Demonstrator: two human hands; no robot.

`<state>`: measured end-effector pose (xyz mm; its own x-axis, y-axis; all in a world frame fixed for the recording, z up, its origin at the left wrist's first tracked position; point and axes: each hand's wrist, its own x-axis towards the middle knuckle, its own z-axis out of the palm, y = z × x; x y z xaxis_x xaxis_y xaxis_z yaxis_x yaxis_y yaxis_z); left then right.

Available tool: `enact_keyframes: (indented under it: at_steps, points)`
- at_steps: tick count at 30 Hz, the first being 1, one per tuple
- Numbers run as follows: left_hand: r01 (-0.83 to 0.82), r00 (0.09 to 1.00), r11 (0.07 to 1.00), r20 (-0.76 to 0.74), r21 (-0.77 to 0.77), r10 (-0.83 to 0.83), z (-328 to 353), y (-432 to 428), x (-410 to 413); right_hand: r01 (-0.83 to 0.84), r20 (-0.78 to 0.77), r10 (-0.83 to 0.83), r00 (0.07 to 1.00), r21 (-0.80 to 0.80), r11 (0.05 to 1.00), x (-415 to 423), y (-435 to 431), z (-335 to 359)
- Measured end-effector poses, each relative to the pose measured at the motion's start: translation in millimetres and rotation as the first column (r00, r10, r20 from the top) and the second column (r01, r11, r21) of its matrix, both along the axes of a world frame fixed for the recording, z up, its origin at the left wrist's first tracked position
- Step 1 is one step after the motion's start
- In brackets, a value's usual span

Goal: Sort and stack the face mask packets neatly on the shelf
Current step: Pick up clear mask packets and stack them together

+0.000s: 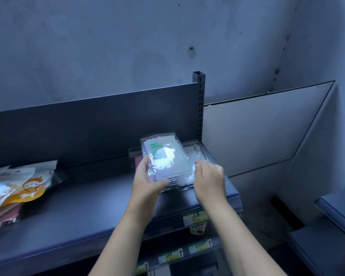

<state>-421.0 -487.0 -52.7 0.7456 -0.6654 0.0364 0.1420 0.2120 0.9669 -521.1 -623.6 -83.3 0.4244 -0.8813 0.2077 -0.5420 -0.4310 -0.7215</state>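
A clear packet with a green label reading FACE MASK (163, 156) is tilted up over a low stack of similar clear packets (195, 156) at the right end of the dark shelf (84, 206). My left hand (145, 182) grips the packet's lower left edge, thumb on top. My right hand (209, 180) touches the packet's right edge with curled fingers; whether it pinches the packet is unclear. A heap of colourful cartoon-printed mask packets (18, 188) lies at the shelf's left end.
The shelf's dark back panel (88, 128) and slotted upright post (199, 104) stand behind the stack. A pale board (257, 132) leans against the wall to the right. Price labels (195, 216) line the lower shelf edges. Another shelf corner (339, 206) juts in at right.
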Motion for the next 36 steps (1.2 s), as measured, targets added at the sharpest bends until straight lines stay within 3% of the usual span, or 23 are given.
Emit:
enact_keyframes:
  at_steps: [2, 4, 6, 8, 11, 13, 16, 21, 26, 36]
  points:
    - [0.012, 0.993, 0.996, 0.117, 0.093, -0.023, -3, -12, -9, -0.068, 0.203, 0.024, 0.979, 0.211, 0.975, -7, -3, 6]
    - [-0.005, 0.946, 0.976, 0.316, 0.22, -0.067, -6, -22, -13, -0.085, 0.343, -0.015, 0.939, 0.275, 0.958, -18, -10, 8]
    - [-0.116, 0.802, 0.909, 0.577, 0.4, -0.151, -12, -33, -15, -0.081, 0.368, -0.02, 0.93, 0.257, 0.963, -27, -17, 8]
    - [-0.252, 0.692, 0.805, 0.682, 0.538, -0.239, -25, -43, -15, -0.067, 0.315, -0.013, 0.949, 0.241, 0.968, -32, -25, 4]
    - [-0.306, 0.628, 0.717, 0.699, 0.626, -0.342, -37, -56, -21, -0.037, 0.152, 0.012, 0.988, 0.158, 0.987, -37, -32, -4]
    - [-0.301, 0.573, 0.716, 0.72, 0.629, -0.392, -40, -62, -26, -0.033, 0.014, 0.032, 0.999, 0.113, 0.993, -39, -35, -9]
    - [-0.319, 0.468, 0.666, 0.723, 0.674, -0.508, -43, -67, -29, -0.045, -0.089, 0.059, 0.994, 0.144, 0.989, -42, -40, -10]
    - [-0.422, 0.397, 0.649, 0.773, 0.633, -0.495, -49, -73, -33, -0.132, -0.196, 0.152, 0.969, 0.109, 0.985, -41, -46, -6]
    - [-0.476, 0.341, 0.644, 0.801, 0.598, -0.492, -57, -82, -35, -0.253, -0.437, 0.209, 0.875, -0.045, 0.966, -40, -36, -9]
    - [-0.449, 0.297, 0.709, 0.839, 0.543, -0.455, -61, -89, -27, -0.232, -0.386, 0.228, 0.894, 0.036, 0.972, -37, -42, -3]
